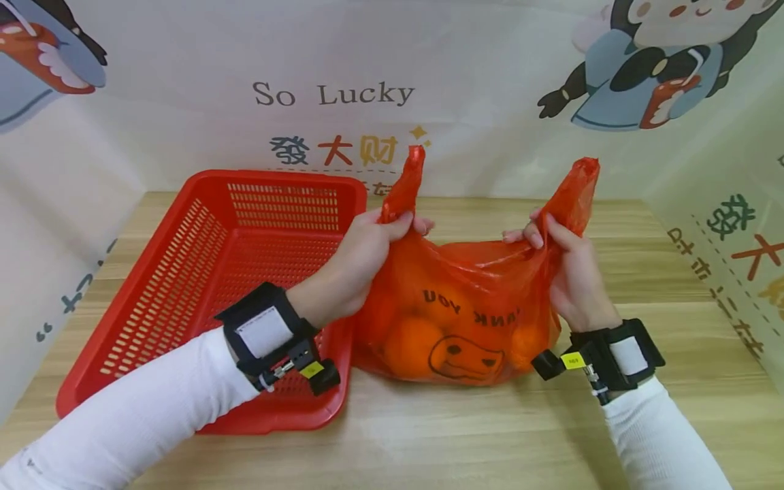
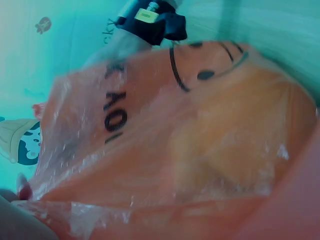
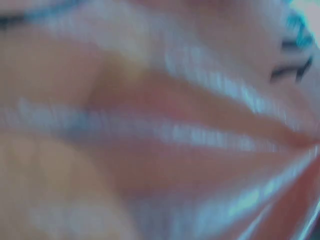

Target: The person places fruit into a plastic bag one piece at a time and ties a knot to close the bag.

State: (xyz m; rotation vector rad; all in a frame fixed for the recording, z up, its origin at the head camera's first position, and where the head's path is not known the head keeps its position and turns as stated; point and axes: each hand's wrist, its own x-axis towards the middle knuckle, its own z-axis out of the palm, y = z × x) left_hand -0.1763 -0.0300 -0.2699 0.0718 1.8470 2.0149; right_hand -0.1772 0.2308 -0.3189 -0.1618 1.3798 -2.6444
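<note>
A thin red plastic bag (image 1: 471, 272) with dark printed letters and a smiling face sits on the wooden table, bulging with round orange fruit (image 1: 413, 344) that show through it. My left hand (image 1: 358, 262) grips the bag below its left handle (image 1: 404, 184), thumb and fingers pinching the plastic. On the other side my right hand (image 1: 572, 275) pinches the bag below its right handle (image 1: 576, 190). Both handles stand up above the hands, and the bag's top edge sags between them. In the left wrist view the stretched plastic (image 2: 150, 150) fills most of the picture; the right wrist view is blurred by close folds (image 3: 200, 135).
A red slotted plastic basket (image 1: 205, 184) stands left of the bag, close against it, with my left forearm reaching over it. A pale printed cloth (image 1: 490, 88) walls the back and sides. Bare wooden table (image 1: 441, 435) shows in front of the bag.
</note>
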